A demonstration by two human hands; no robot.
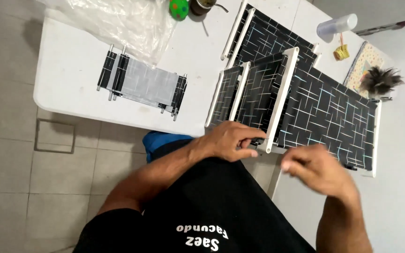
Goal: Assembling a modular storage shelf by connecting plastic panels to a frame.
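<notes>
Several black fabric panels with a pale line pattern and white tube frames (305,100) lie overlapping on a white table (71,79). My left hand (228,140) grips the near end of one panel at the table's front edge, by the end of a white tube (280,100). Just right of it, my right hand (317,168) hovers blurred below the panels, with the fingers pinched together; whether it holds something small I cannot tell.
A smaller grey and black panel with metal rods (141,84) lies to the left, and a clear plastic bag (118,21) sits behind it. At the back right are a clear cup (336,26), a feather duster (380,80) and a green ball (179,8). Tiled floor lies below.
</notes>
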